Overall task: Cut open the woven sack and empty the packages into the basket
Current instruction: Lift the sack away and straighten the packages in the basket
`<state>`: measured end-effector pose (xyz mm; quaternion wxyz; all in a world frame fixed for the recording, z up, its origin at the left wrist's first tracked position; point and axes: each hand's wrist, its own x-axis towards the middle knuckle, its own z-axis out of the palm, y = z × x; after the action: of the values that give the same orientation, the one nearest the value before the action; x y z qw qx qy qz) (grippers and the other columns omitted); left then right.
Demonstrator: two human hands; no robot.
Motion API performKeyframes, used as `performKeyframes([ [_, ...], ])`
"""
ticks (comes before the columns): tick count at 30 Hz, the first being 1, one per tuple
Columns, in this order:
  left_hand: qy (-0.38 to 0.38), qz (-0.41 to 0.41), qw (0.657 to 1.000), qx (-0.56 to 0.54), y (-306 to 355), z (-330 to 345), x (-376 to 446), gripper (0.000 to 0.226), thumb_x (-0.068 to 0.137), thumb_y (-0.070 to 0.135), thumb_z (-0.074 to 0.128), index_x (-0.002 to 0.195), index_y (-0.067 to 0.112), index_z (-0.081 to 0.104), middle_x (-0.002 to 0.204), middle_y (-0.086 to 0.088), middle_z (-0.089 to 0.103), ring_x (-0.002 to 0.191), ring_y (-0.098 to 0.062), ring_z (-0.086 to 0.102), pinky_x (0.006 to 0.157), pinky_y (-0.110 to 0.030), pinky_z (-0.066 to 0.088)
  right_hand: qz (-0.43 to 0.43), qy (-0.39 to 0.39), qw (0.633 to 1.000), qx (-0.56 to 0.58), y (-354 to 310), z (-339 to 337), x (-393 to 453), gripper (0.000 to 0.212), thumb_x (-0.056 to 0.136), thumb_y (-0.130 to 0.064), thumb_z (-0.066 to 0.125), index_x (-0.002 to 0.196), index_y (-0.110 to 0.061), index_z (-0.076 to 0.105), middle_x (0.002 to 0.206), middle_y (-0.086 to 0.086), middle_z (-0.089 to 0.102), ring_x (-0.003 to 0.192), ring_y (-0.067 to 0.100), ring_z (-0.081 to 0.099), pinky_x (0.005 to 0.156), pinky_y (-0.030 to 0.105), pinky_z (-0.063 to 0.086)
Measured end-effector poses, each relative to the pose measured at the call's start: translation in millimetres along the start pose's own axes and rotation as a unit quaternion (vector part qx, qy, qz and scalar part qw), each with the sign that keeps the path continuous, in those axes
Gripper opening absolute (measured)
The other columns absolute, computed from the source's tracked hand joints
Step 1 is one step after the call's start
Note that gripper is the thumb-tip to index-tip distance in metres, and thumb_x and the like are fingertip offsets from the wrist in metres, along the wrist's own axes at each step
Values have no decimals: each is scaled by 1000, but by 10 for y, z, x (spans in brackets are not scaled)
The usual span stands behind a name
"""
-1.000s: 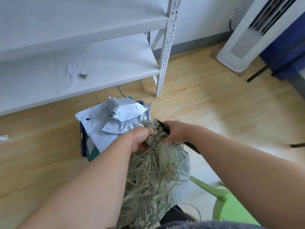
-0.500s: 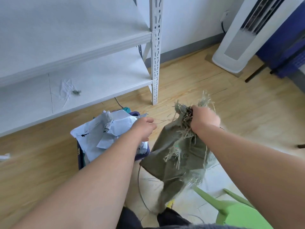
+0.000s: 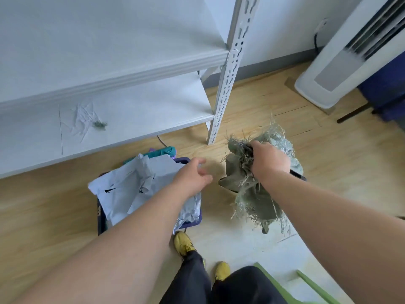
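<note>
Woven sack in right hand above wooden floor

Both bare forearms reach forward from the bottom of the frame. The left hand, at centre frame, hangs in the air with its fingers loosely spread and relaxed, holding nothing. The right hand, to centre right and slightly higher, is closed in a fist, back of the hand up, gripping the frayed woven sack. Dark-trousered legs and yellow shoes show at bottom centre.
</note>
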<state>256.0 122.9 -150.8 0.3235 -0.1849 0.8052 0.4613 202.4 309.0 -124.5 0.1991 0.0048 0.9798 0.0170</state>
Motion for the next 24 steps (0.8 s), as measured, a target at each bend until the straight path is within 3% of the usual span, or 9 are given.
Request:
performKeyframes([
  [3, -41, 14, 999, 6, 20, -7, 120, 80, 82, 29, 72, 145, 35, 25, 137, 5, 49, 116, -19, 54, 95, -38, 49, 2, -106, 994, -19, -151, -34, 254, 45, 84, 5, 48, 121, -19, 54, 88, 3, 55, 79, 24, 59, 67, 33, 53],
  [5, -67, 20, 998, 7, 59, 1, 193, 95, 77, 29, 77, 149, 37, 16, 147, 3, 41, 126, -21, 48, 103, -43, 44, -6, -170, 985, -19, -266, -32, 420, 41, 85, 0, 52, 124, -13, 55, 99, 7, 61, 89, 24, 63, 79, 35, 57],
  [10, -72, 41, 995, -50, 143, 59, 335, 114, 71, 28, 84, 152, 26, 3, 146, 8, 37, 124, -6, 40, 101, -24, 31, -73, -292, 954, -9, -539, -107, 908, 46, 83, -15, 69, 125, -1, 53, 108, 12, 62, 94, 24, 60, 86, 33, 55],
  [15, 20, -40, 994, -99, 196, 185, 531, 129, 65, 42, 85, 150, 36, -11, 156, -3, 28, 137, -21, 37, 112, -38, 32, -109, -393, 913, 5, -693, -126, 1229, 18, 84, -17, 66, 90, -1, 59, 65, 9, 55, 50, 18, 48, 50, 23, 42],
  [17, 67, -59, 985, -145, 224, 349, 595, 127, 66, 38, 86, 151, 30, -9, 152, -2, 34, 131, -18, 43, 107, -32, 35, -128, -422, 898, 15, -693, -134, 1334, 30, 78, -25, 71, 90, 1, 61, 66, 13, 56, 52, 20, 48, 54, 26, 43],
  [19, 124, -86, 973, -177, 237, 529, 666, 112, 70, 32, 84, 150, 21, 6, 132, 2, 48, 99, -7, 56, 85, -22, 45, -148, -458, 876, 38, -652, -143, 1440, 59, 61, -35, 80, 102, 3, 61, 74, 17, 56, 63, 23, 49, 65, 35, 43],
  [21, 174, -140, 960, -171, 217, 653, 700, 87, 76, 28, 79, 141, 17, 23, 107, 3, 51, 70, -3, 50, 61, -21, 43, -147, -488, 856, 80, -622, -143, 1550, 61, 60, -29, 85, 104, 1, 56, 70, 15, 52, 58, 21, 45, 62, 32, 41],
  [22, 183, -167, 954, -168, 178, 708, 709, 80, 78, 27, 76, 138, 16, 24, 104, 1, 50, 70, -8, 51, 62, -26, 43, -138, -499, 849, 110, -628, -140, 1600, 50, 68, -20, 84, 103, -3, 53, 65, 10, 48, 53, 17, 41, 54, 27, 40],
  [24, 167, -200, 949, -180, 68, 808, 697, 80, 80, 30, 73, 140, 19, 22, 117, -4, 52, 91, -21, 58, 75, -32, 44, -121, -514, 837, 145, -682, -115, 1687, 45, 77, -10, 79, 114, -12, 53, 63, 3, 46, 48, 10, 37, 44, 20, 36],
])
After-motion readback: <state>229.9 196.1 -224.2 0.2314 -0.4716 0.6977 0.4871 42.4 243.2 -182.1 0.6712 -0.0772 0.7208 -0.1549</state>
